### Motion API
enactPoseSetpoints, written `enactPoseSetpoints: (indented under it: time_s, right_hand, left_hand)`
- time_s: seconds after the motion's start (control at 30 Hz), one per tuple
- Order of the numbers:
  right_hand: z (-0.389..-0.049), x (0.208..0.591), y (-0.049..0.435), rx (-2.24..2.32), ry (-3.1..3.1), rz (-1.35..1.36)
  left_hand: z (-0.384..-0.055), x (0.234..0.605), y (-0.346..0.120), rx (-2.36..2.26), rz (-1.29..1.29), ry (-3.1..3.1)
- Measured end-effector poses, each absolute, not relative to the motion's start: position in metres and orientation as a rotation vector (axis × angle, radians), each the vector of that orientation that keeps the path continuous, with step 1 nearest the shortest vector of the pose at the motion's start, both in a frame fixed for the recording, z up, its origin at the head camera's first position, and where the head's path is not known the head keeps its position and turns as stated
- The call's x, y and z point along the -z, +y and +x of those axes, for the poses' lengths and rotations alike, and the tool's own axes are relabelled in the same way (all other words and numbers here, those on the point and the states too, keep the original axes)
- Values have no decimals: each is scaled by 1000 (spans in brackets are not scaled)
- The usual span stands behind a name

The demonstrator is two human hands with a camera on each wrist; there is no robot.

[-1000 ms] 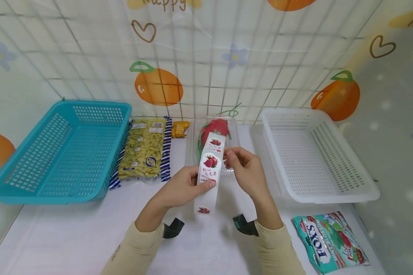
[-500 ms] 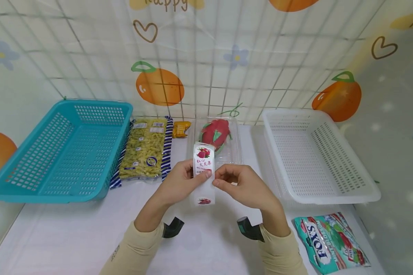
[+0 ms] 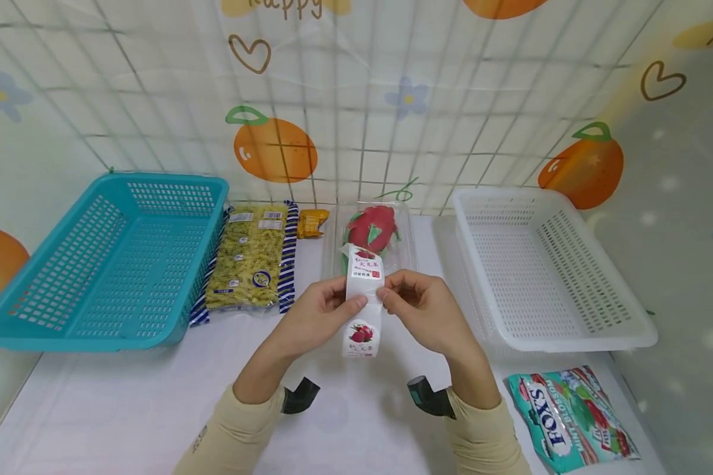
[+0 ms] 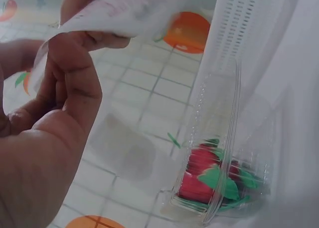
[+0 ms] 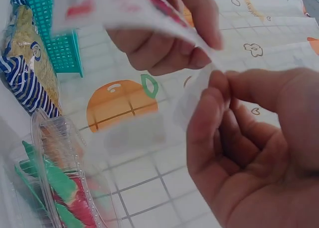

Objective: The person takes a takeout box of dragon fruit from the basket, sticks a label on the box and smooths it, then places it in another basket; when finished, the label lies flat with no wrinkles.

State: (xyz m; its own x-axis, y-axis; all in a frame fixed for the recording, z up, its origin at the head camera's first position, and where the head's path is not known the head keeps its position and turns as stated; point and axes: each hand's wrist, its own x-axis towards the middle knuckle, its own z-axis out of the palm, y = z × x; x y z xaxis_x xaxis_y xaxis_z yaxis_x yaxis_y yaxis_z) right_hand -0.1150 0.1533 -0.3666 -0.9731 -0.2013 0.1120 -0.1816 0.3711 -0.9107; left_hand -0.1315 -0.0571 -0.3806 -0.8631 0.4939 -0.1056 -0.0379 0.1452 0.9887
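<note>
Dragon-fruit sticker strip, one — left edge gripped by left hand, right edge pinched by right hand.

Surface: white and flat, with soft shadows on its near middle part.
Teal basket: at the far left in the head view, upright, long and slatted with holes.
Pasta bag: lying flat right beside the teal basket, clear with yellow pieces inside and blue-and-white striped edges.
Small orange packet: just beside the pasta bag's far right corner.
Clear plastic container: near the back, right of the packet, its near end partly hidden.
White basket: upright, on the right side, perforated.
Green candy bag: lying flat in front of the white basket, lettered "FOX'S".
</note>
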Motion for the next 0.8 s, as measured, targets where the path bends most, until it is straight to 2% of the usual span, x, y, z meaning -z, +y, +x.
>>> enactPoseSetpoints:
  time_s: [0.3, 0.57, 0.8]
  right_hand:
    - [-112, 364, 146, 1934, 2701, -333]
    - [-104, 363, 140, 1866, 2827, -781]
    - [-103, 366, 134, 1743, 2888, -952]
  left_hand:
    - [-130, 374, -56, -1868, 337, 2123]
    - [-130, 371, -59, -1943, 257, 2162]
    - [-131, 370, -62, -1997, 142, 2114]
